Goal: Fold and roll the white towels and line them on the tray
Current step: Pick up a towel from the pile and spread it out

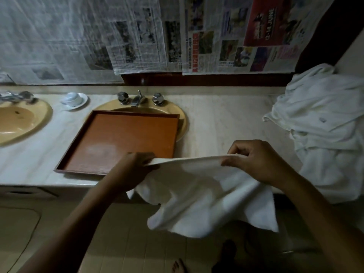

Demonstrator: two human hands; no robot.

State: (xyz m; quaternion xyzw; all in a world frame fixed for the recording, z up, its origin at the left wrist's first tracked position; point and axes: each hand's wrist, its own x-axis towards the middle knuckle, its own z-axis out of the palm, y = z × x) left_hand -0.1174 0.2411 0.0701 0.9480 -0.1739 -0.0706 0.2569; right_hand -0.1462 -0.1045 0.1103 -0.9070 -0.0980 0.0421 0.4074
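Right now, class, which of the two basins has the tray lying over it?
The basin nearer the towel pile: the brown tray covers most of it. The other basin, far left, is uncovered.

Dim indoor light falling from above, pale glare glowing on the tray (102,149), floor (122,243) sinking into shadow, wide-angle lens bending the worktop (226,123) at the edges, newspaper (137,36) print blurring softly, corners darkening.

The left hand (134,170) and right hand (258,160) are bare, and so are both forearms (78,223) as far as they show. Low down, bare toes (178,266) show beside a dark shape (226,253) too dim to identify.
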